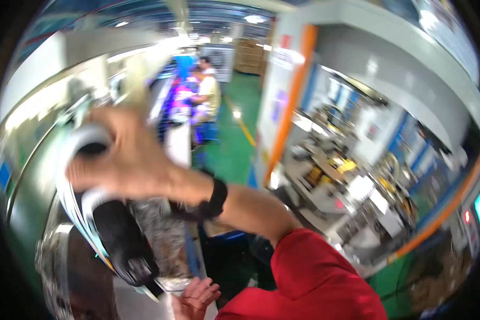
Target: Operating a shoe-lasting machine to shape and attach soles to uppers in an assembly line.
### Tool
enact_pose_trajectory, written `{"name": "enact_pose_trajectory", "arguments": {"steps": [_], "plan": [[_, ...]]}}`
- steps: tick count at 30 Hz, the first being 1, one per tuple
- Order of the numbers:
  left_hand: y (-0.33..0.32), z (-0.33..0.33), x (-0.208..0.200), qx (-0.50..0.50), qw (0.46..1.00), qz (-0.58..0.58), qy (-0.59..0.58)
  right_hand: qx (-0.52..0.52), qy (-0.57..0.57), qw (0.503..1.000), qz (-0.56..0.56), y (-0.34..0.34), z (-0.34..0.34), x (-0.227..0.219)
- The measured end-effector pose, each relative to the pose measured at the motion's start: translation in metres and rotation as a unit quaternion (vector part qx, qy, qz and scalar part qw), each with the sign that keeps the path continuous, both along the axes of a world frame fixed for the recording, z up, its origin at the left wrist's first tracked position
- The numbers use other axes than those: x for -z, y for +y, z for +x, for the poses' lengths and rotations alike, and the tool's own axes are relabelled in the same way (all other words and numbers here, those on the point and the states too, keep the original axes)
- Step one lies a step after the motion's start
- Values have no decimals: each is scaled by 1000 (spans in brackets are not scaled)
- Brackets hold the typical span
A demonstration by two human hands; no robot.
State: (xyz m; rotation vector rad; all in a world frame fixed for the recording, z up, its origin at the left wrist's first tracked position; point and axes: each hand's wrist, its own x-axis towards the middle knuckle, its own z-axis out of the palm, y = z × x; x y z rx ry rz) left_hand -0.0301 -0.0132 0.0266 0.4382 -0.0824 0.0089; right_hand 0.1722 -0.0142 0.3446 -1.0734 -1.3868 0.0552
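Note:
My right arm, in a short red sleeve with a black wristband, reaches across to the left. My right hand [120, 160] is smeared by motion but appears closed around a black-and-white device with cables [120, 234]. The device has a long dark body, white rounded parts near my fingers, and a bundle of thin white, blue and yellow cables along its left side. Exactly what it is, I cannot make out. At the lower edge, my left hand [197, 296] is open with its fingers raised, holding nothing, close to the device's lower end.
At the right stands a large machine cabinet [288, 101] with an orange edge, metal fixtures [341, 165] inside. A conveyor line [178, 144] runs away at centre left, with people [208, 96] beside it. Green floor [245, 101] lies between. Metal equipment fills the left.

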Motion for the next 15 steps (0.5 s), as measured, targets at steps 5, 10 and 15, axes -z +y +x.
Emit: {"name": "enact_pose_trajectory", "arguments": {"steps": [5,10,15], "plan": [[-56,60,-20,13,996,55,73,157,135,958,-199,-136,14,142],[-123,101,-10,104,982,93,126,314,290,890,-161,-271,21,257],[-247,124,-52,209,966,148,46,260,374,890,-7,-411,-44,318]]}}
